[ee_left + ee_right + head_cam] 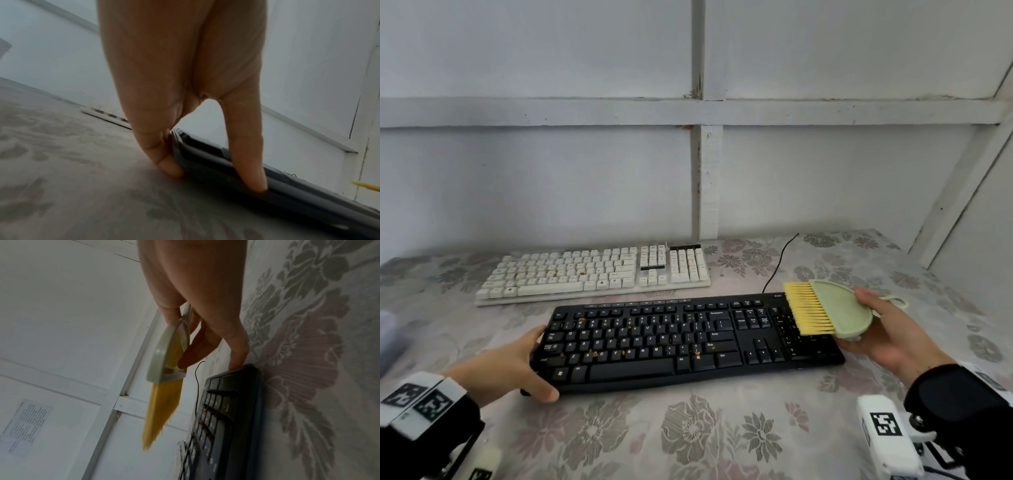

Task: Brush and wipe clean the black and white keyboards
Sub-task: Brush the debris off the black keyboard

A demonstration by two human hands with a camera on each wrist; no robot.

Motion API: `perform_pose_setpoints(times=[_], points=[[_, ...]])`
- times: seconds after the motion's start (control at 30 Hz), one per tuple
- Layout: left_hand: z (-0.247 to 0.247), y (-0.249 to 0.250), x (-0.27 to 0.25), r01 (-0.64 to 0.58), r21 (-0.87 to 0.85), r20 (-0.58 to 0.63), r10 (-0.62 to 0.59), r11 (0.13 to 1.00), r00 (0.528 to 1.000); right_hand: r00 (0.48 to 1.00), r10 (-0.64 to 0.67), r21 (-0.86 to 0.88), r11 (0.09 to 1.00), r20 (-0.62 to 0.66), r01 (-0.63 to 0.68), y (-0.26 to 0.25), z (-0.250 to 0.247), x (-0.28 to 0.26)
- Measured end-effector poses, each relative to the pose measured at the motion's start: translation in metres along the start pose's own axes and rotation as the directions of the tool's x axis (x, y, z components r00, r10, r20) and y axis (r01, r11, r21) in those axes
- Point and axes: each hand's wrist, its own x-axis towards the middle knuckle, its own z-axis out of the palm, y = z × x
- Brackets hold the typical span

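The black keyboard (688,339) lies across the middle of the table, with orange crumbs (594,353) among its letter keys. My left hand (536,363) grips its left end, thumb on the front edge and fingers along the side; the left wrist view shows the left hand (213,178) straddling that corner. My right hand (859,317) holds a pale green brush (842,311), and its yellow bristles (808,308) hover over the number pad. In the right wrist view the brush (168,350) is pinched and the little finger touches the keyboard's (232,410) right end. The white keyboard (592,274) lies behind, also with crumbs.
A floral tablecloth (688,428) covers the table. A thin black cable (779,267) runs from the black keyboard toward the white panelled wall (585,171) just behind. A paper notice (26,426) hangs on the wall. A blurred pale object (388,339) sits at the far left edge.
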Motion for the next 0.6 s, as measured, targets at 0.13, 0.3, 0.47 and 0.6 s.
perform_pose_setpoints(times=[0.13, 0.3, 0.47, 0.6], points=[[0.002, 0.001, -0.003, 0.008, 0.017, -0.009, -0.008, 1.000, 1.000, 1.000, -0.003, -0.007, 1.000, 0.003, 0.003, -0.001, 0.000, 0.000], [0.009, 0.004, -0.012, -0.016, 0.023, -0.061, 0.018, 1.000, 0.998, 1.000, -0.004, -0.012, 1.000, 0.027, 0.004, -0.002, -0.001, 0.000], [0.012, -0.001, -0.015, -0.058, 0.008, -0.054, 0.058, 0.998, 0.997, 1.000, 0.018, -0.043, 0.999, 0.017, -0.017, -0.006, 0.003, -0.003], [0.019, 0.002, -0.015, -0.129, 0.024, -0.103, 0.131, 0.991, 0.986, 0.999, -0.016, -0.039, 0.999, -0.041, 0.015, -0.016, 0.000, -0.001]])
